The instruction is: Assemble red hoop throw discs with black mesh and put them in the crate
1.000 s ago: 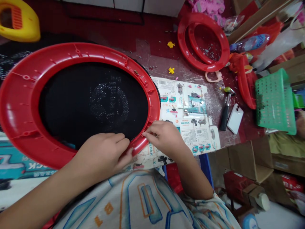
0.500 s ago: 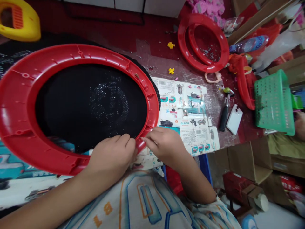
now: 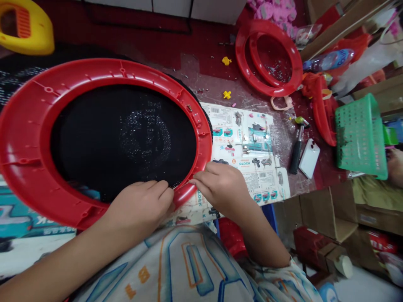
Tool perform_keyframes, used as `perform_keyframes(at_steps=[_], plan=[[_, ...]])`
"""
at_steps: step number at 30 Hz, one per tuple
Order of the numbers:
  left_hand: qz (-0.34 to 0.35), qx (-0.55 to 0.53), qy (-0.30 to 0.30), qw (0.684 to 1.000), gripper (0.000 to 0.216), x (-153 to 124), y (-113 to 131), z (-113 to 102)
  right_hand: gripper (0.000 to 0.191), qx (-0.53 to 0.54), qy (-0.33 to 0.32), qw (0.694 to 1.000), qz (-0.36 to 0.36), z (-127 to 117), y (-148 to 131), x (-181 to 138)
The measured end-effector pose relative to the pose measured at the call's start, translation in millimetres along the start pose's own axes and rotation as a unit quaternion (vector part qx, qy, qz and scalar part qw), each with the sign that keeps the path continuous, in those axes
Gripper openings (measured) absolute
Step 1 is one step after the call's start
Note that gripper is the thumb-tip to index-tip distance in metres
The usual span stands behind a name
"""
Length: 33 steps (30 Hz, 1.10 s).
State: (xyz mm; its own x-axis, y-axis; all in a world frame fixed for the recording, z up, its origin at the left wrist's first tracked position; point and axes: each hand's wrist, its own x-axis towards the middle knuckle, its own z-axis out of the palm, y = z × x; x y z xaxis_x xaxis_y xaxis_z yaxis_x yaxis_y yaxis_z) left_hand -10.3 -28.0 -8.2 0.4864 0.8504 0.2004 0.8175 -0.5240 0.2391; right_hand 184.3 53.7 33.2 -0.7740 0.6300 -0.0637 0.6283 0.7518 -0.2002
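A large red plastic ring (image 3: 23,130) lies on the table with its underside, ribs and small screw posts facing up. Black mesh cloth (image 3: 126,138) with a glittery pattern shows through its opening and past its outer edge. My left hand (image 3: 141,203) is closed over the near side of the rim, fingers curled down onto it. To its right, my right hand (image 3: 220,182) pinches at the rim's near right part, thumb and forefinger together. Whatever lies between those fingertips is too small or hidden to make out.
Printed cardboard (image 3: 252,167) lies beneath the ring. To the right are a black-handled hammer (image 3: 297,147), a white phone (image 3: 309,159) and a green basket (image 3: 359,138). Farther back lie more red rings (image 3: 242,54). A yellow plastic part (image 3: 40,31) is at upper left.
The red ring has turned a little clockwise, its posts and ribs shifting along the rim. My left hand has slid slightly left, my right hand slightly right and up.
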Motion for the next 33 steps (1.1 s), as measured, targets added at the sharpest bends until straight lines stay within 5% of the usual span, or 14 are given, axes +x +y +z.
perform_keyframes(at_steps=[21, 33], plan=[[0.068, -0.033, -0.002, 0.997, 0.028, -8, -18, -2, 0.033, 0.098, -0.017, 0.995, 0.034, 13, -3, 7], [0.081, -0.034, 0.023, 0.996, 0.027, -8, -21, -3, 0.029, 0.225, -0.103, 0.958, 0.144, 2, -3, 23]])
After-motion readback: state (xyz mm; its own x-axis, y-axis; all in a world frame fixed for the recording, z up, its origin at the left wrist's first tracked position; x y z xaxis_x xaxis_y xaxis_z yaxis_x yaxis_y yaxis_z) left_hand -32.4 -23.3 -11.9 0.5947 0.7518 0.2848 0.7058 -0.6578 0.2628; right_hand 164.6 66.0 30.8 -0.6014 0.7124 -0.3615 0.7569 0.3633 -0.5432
